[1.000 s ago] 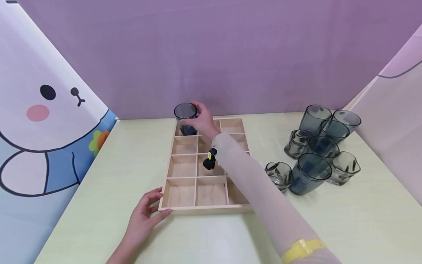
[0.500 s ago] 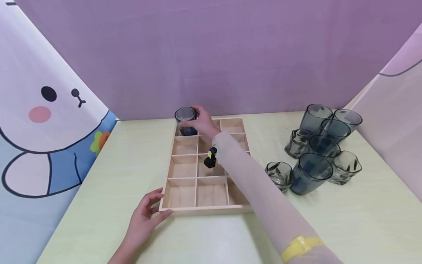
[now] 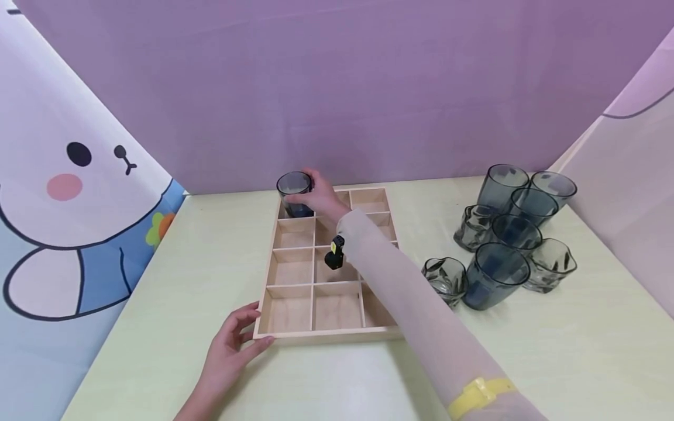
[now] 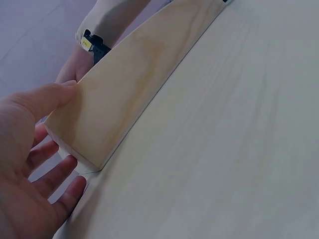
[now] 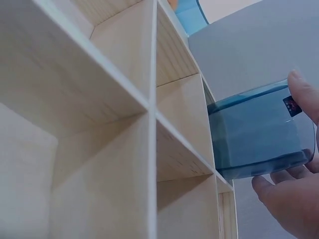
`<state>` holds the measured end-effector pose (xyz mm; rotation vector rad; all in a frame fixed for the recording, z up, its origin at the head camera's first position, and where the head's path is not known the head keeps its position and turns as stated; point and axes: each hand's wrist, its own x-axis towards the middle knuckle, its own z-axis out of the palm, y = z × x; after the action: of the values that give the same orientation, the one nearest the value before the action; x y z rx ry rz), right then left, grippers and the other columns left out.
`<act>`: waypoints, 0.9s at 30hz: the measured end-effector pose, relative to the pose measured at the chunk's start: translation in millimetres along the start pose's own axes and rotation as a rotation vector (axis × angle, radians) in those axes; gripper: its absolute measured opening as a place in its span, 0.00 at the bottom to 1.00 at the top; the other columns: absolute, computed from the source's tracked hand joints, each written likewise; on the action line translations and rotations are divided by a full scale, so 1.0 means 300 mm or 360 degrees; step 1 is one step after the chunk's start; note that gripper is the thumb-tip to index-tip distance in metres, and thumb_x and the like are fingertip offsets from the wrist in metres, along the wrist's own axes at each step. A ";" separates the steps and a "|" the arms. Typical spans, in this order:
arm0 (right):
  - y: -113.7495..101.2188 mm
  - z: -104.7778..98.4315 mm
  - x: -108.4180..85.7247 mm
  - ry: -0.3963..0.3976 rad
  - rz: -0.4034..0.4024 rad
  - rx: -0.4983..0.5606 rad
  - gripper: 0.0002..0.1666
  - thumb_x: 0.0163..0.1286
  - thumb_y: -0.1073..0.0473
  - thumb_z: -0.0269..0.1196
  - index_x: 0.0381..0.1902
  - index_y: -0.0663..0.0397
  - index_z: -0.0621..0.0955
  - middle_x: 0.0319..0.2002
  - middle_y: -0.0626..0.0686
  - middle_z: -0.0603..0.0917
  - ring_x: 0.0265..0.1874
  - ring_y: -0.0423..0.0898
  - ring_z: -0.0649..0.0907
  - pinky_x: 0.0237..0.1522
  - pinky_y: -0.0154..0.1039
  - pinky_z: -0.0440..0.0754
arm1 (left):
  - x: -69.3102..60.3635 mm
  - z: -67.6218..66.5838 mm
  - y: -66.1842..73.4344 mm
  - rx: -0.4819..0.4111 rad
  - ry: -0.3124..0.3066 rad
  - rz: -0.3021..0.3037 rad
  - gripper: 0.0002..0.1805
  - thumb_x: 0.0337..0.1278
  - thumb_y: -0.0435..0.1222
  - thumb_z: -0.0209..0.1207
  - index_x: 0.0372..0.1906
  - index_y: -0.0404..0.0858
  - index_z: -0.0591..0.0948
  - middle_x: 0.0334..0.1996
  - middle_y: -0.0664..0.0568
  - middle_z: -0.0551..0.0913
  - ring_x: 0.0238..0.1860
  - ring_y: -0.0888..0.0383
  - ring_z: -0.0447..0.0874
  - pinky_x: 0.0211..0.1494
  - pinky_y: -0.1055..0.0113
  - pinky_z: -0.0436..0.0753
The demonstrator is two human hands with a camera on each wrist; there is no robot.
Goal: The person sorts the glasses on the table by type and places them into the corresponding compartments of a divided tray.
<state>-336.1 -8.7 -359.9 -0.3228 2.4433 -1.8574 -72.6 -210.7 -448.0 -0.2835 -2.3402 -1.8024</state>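
Note:
My right hand [image 3: 326, 200] holds a tall blue-grey glass [image 3: 293, 186] upright, its bottom inside the far-left compartment of a divided wooden tray [image 3: 337, 336]. In the right wrist view, thumb and fingers lie on opposite sides of the glass [image 5: 254, 134] near its rim, and a small dark label shows under the thumb. My left hand [image 3: 223, 351] grips the tray's near-left corner. The left wrist view has its thumb on one wall of the tray [image 4: 124, 74] and the other fingers around the corner. My right forearm hides part of the tray's right side.
Right of the tray stand several tall blue-grey glasses [image 3: 497, 278] in a close group. Among them are shorter, wavy-rimmed glasses [image 3: 550, 266]. A purple backdrop [image 3: 337, 88] rises behind the table [image 3: 210, 245]; printed panels stand at both sides.
The glass has gone down a little into the far-left compartment with my right hand around it, mostly in the first half second. My left hand has stayed on the tray corner.

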 end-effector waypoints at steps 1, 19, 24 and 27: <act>-0.001 0.000 0.000 -0.0009 0.0003 -0.0006 0.53 0.59 0.57 0.75 0.76 0.55 0.59 0.72 0.57 0.67 0.69 0.51 0.68 0.69 0.42 0.68 | -0.001 0.000 0.000 0.0001 0.0000 0.0002 0.26 0.45 0.18 0.70 0.52 0.27 0.74 0.62 0.47 0.73 0.55 0.65 0.78 0.47 0.73 0.82; -0.117 -0.133 -0.045 0.0044 -0.0120 0.0006 0.52 0.61 0.58 0.74 0.76 0.55 0.58 0.68 0.59 0.68 0.67 0.51 0.69 0.66 0.39 0.69 | -0.004 -0.006 -0.008 0.0027 0.0005 -0.0006 0.26 0.44 0.18 0.70 0.52 0.28 0.74 0.62 0.50 0.73 0.54 0.65 0.78 0.46 0.72 0.82; -0.161 -0.200 -0.052 0.0048 -0.0171 -0.0054 0.52 0.60 0.60 0.74 0.76 0.55 0.58 0.65 0.60 0.71 0.65 0.52 0.71 0.65 0.39 0.70 | 0.001 -0.008 -0.013 0.0028 -0.0010 -0.0013 0.26 0.45 0.19 0.70 0.52 0.28 0.74 0.62 0.51 0.73 0.55 0.64 0.78 0.46 0.72 0.83; -0.187 -0.236 -0.071 0.0012 -0.0207 -0.0126 0.52 0.61 0.60 0.74 0.76 0.55 0.58 0.63 0.59 0.72 0.64 0.53 0.71 0.65 0.41 0.70 | 0.005 -0.005 -0.017 0.0020 -0.0019 -0.0014 0.26 0.45 0.19 0.70 0.52 0.28 0.74 0.62 0.52 0.73 0.55 0.64 0.78 0.46 0.71 0.83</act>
<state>-319.7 48.3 -288.5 -0.4911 2.5633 -1.8148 -75.2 -213.4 -452.1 -0.2835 -2.3636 -1.7939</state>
